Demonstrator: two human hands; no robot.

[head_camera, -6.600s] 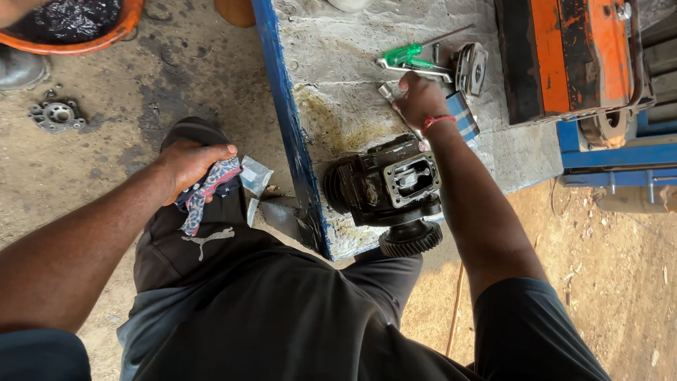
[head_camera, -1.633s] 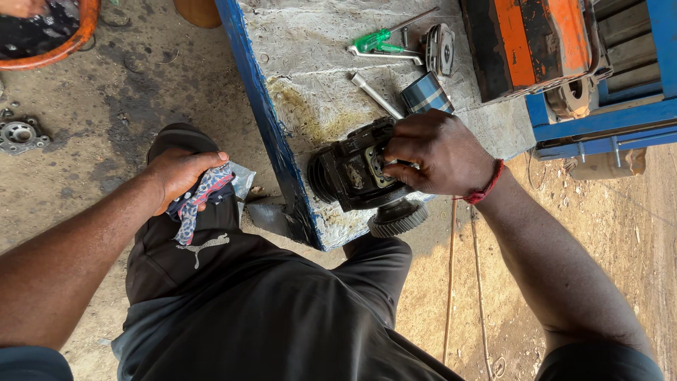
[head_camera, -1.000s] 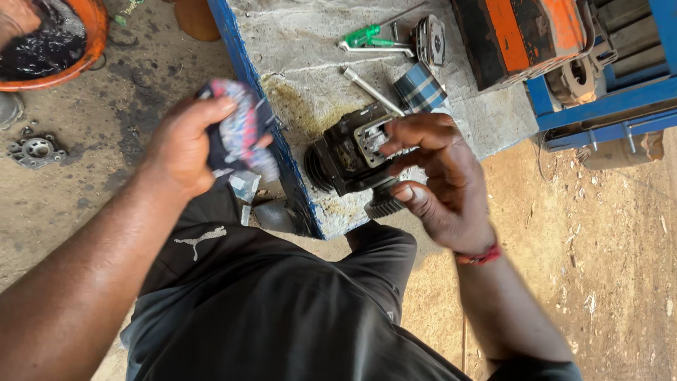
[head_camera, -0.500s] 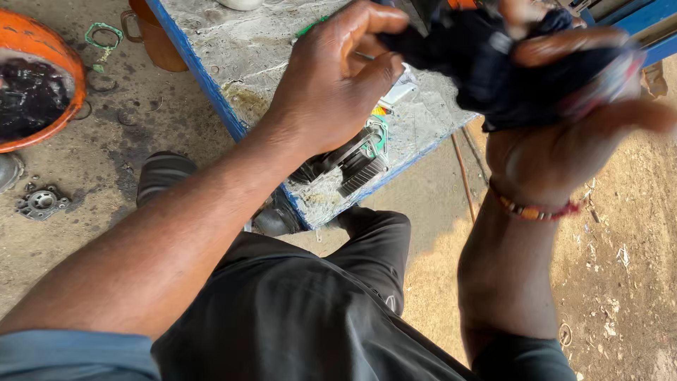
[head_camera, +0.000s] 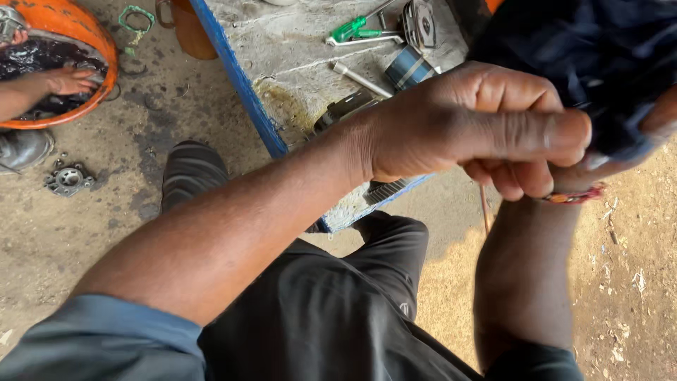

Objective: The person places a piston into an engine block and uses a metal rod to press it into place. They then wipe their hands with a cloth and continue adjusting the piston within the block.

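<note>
My left hand (head_camera: 479,127) is fisted before my raised right hand (head_camera: 635,141), both forearms angled upward, wrists close.

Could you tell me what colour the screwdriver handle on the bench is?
Green; the screwdriver shows in the head view.

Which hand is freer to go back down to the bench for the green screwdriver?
Probably the left. The left hand pinches only an edge of the dark cloth, and its forearm already crosses above the bench near the green screwdriver. The right hand is mostly hidden, wrapped in the cloth.
</note>
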